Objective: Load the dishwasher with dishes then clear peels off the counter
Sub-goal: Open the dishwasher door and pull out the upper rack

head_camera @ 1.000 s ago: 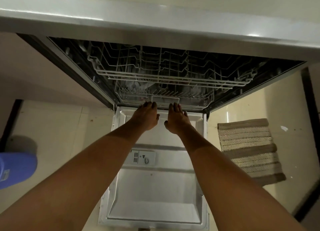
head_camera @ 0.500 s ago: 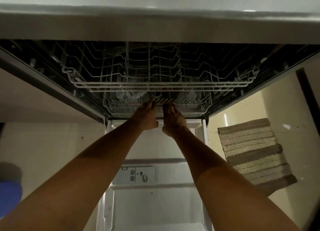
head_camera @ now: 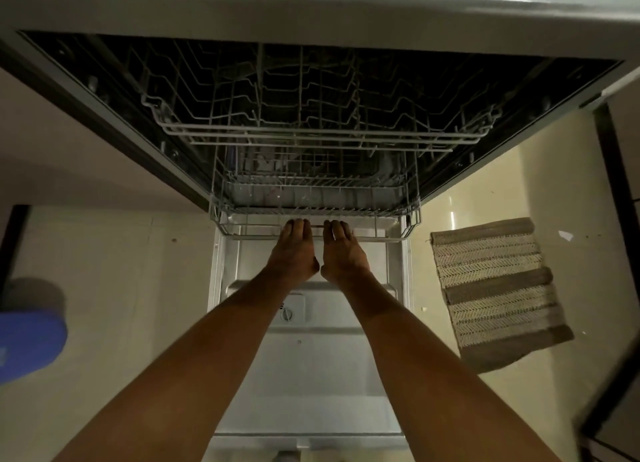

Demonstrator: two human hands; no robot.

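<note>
The dishwasher stands open under the counter, its door [head_camera: 311, 375] folded down flat toward me. The white wire lower rack [head_camera: 398, 219] sticks out a little over the door's inner edge. My left hand [head_camera: 294, 253] and my right hand [head_camera: 343, 253] sit side by side at the middle of its front rail, fingers hooked over the wire. Above it the upper rack [head_camera: 311, 135] stays inside the dark tub and looks bare. I cannot make out what lies in the dim lower rack. No peels are in view.
The counter's edge [head_camera: 311, 14] runs across the top. A striped woven rug [head_camera: 495, 288] lies on the tiled floor right of the door. A blue rounded object [head_camera: 27, 343] sits at the far left. The detergent dispenser [head_camera: 289, 311] is on the door's inner face.
Both hands reached to the lower rack's front rail and took hold of it. The rack has slid outward over the door, and my view shifted.
</note>
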